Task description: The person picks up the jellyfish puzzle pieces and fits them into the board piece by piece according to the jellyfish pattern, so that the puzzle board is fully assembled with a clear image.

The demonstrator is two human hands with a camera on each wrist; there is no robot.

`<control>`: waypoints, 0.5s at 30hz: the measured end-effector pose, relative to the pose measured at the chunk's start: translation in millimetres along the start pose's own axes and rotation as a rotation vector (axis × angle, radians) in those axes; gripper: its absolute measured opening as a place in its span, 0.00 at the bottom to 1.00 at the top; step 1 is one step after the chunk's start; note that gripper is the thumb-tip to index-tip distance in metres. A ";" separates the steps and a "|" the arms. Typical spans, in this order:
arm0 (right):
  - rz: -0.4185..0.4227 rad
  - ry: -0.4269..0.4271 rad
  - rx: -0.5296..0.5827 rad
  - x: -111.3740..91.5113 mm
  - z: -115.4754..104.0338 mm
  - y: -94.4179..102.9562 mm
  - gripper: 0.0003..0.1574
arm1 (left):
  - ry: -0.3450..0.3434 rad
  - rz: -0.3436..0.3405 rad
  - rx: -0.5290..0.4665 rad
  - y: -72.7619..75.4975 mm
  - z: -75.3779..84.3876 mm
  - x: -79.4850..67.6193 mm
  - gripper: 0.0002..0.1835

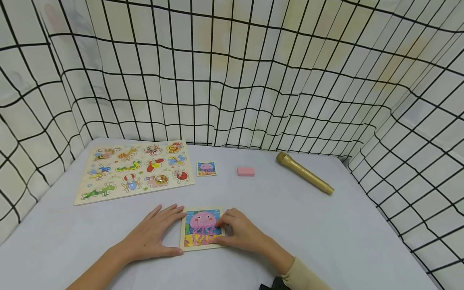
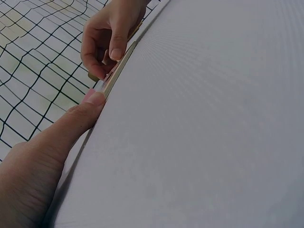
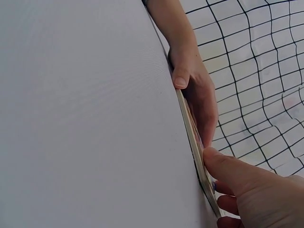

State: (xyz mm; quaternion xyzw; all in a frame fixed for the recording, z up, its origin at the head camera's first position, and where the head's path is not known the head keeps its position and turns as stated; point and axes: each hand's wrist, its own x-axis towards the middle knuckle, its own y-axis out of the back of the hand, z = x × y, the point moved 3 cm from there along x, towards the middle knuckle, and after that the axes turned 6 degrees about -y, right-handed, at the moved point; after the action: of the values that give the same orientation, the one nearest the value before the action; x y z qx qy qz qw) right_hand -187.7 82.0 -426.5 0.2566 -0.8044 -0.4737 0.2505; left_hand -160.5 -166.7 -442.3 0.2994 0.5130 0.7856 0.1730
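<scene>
The jellyfish puzzle lies flat near the desk's front edge. My left hand lies flat, fingers straight, bracing its left side so it cannot slide. My right hand, fingers curled, pinches a piece on its right side.

- Light is bright, even and diffuse, seemingly from above, with no hard glare anywhere.
- Shadows are soft and faint, just thin dark edges under the hands in the head view.
- The head view bends strongly at its edges; the grid lines bow outward.
- Both wrist views are tilted, slightly soft up close, and show fine moiré rippling.
</scene>
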 end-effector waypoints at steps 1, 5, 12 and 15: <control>0.001 0.002 0.002 -0.1 0.4 -0.2 0.21 | 0.005 -0.005 -0.001 -0.1 0.1 0.3 0.50; -0.006 0.012 0.009 -0.6 1.0 0.0 0.20 | 0.003 -0.013 -0.004 -0.1 0.6 1.3 0.50; -0.029 0.026 -0.011 -1.0 0.2 2.2 0.18 | -0.001 -0.013 -0.005 0.0 0.0 1.9 0.50; -0.042 0.048 -0.035 -0.8 -2.6 2.8 0.18 | 0.002 -0.013 -0.001 -0.6 -0.2 1.2 0.50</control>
State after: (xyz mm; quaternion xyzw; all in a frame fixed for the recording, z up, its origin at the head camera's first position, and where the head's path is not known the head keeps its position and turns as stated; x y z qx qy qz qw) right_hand -185.9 82.1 -423.0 0.2802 -0.7843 -0.4864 0.2641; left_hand -161.6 -165.9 -442.5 0.2953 0.5147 0.7851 0.1775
